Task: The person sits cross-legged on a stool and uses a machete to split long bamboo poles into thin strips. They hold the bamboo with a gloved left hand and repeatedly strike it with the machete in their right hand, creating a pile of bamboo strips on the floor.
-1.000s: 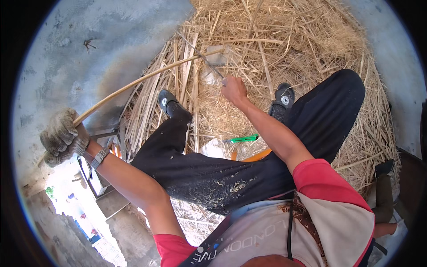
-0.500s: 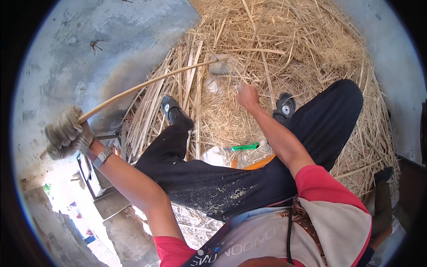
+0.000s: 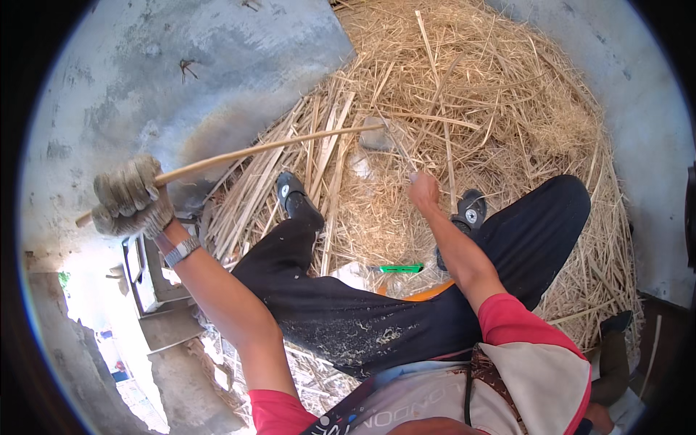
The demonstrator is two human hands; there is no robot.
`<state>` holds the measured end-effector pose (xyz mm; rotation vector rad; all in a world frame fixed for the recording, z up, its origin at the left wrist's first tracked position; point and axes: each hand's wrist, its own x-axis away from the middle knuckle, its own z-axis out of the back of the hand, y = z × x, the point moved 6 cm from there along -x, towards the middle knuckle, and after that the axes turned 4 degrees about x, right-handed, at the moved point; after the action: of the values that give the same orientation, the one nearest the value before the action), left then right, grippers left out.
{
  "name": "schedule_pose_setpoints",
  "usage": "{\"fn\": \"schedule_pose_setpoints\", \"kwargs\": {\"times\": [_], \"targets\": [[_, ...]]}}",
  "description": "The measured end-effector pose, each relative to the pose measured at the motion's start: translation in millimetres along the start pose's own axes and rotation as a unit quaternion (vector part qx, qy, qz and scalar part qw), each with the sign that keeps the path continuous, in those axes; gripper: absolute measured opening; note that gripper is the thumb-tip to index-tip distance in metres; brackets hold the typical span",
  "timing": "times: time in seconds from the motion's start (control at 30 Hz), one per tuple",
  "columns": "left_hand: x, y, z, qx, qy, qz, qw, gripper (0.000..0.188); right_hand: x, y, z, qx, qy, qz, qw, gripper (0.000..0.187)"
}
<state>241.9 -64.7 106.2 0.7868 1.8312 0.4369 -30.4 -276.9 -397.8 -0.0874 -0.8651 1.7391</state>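
My left hand (image 3: 134,197), in a thick grey work glove, is closed round a long thin bamboo strip (image 3: 254,150). A short tail of the strip sticks out behind the glove. The strip slants across to the right, and its far end lies over a grey block (image 3: 375,136) in the shavings. Just beyond my feet, my bare right hand (image 3: 424,193) is closed on a slim knife-like tool (image 3: 399,147), which points toward the strip's end. Its exact shape is hard to make out. A green utility knife (image 3: 401,268) lies between my legs.
Straw-like shavings (image 3: 493,94) are heaped ahead and to the right. Long split strips (image 3: 322,152) lie beside my left shoe (image 3: 292,194). Grey walls (image 3: 217,43) rise at both sides. At lower right another person's leg (image 3: 615,362) shows. An orange object (image 3: 428,291) is under my leg.
The view has shifted, so most things sit lower. My gloved left hand has moved farther from me with the strip, which slopes less steeply now. My right hand stays near the block.
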Motion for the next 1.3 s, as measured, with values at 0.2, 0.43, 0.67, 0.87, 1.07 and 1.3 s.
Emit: {"fn": "schedule_pose_setpoints", "kwargs": {"times": [0.2,0.43,0.67,0.87,1.07,1.3], "targets": [[9.0,-7.2,0.8,0.008,0.048,-0.015,0.999,0.034,17.7,-12.0,-15.5,-0.050,-0.013,0.003,0.999,0.027],[-9.0,-5.2,-10.9,-0.046,0.084,-0.021,0.995,0.037,14.0,-6.6,-25.9,-0.079,0.013,0.011,0.997,0.026],[-6.3,-6.6,-9.7,-0.106,0.128,-0.044,0.985,0.039,-2.3,-8.9,-18.0,-0.056,-0.033,0.012,0.998,0.029],[-6.3,-3.8,-9.6,-0.110,0.130,-0.047,0.984,0.039,-1.0,-6.9,-30.1,-0.085,-0.005,-0.041,0.996,0.031],[-6.6,-0.3,-1.6,-0.105,0.111,-0.045,0.987,0.039,14.6,-0.9,-28.6,-0.121,0.027,-0.018,0.992,0.026],[-9.6,-6.8,-7.7,-0.025,-0.032,0.022,0.999,0.035,-13.2,-3.1,-13.6,-0.065,0.014,0.057,0.996,0.021]]}}
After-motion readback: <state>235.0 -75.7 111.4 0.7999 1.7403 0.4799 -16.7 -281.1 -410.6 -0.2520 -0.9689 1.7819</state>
